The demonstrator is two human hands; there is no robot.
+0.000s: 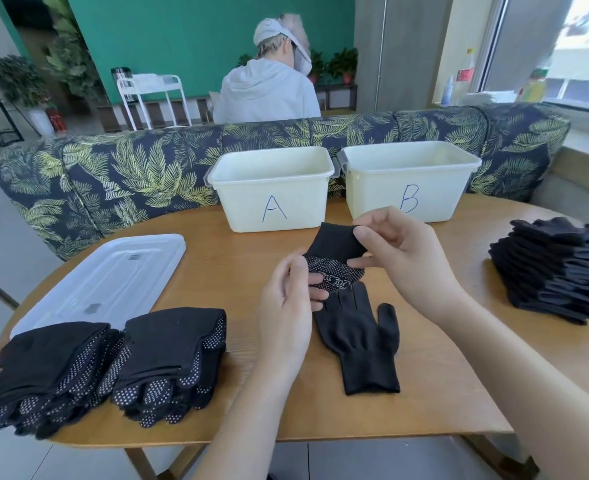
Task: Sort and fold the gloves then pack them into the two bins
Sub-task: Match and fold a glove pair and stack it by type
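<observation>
Right now, from the head camera, the person is midway through folding one dotted glove (334, 268) above the round wooden table (237, 271). The left hand (288, 306) curls its fingers round the grip-dotted palm section, while the right hand (395, 247) pinches the plain knitted cuff between thumb and fingertips, bent over towards the dots. Just below it, flat on the wood, lies a plain black glove (362, 337), fingers pointing up towards the held one and cuff towards the table edge.

I'd judge the folding step is in hand: the cuff needs bringing down flush, and then the folded piece would likely join the two folded stacks (113, 362) at the near left, soft black knit with rows of pale rubbery dots showing at the fingertips. An unfolded pile of black gloves (556, 268) sits well apart on the right.

Bin A (274, 192) and bin B (410, 181), cream plastic tubs with handwritten blue letters, stand side by side at the far edge; nothing shows inside either, so packing looks not yet begun. A translucent lid (113, 278) lies flat at the left.
</observation>
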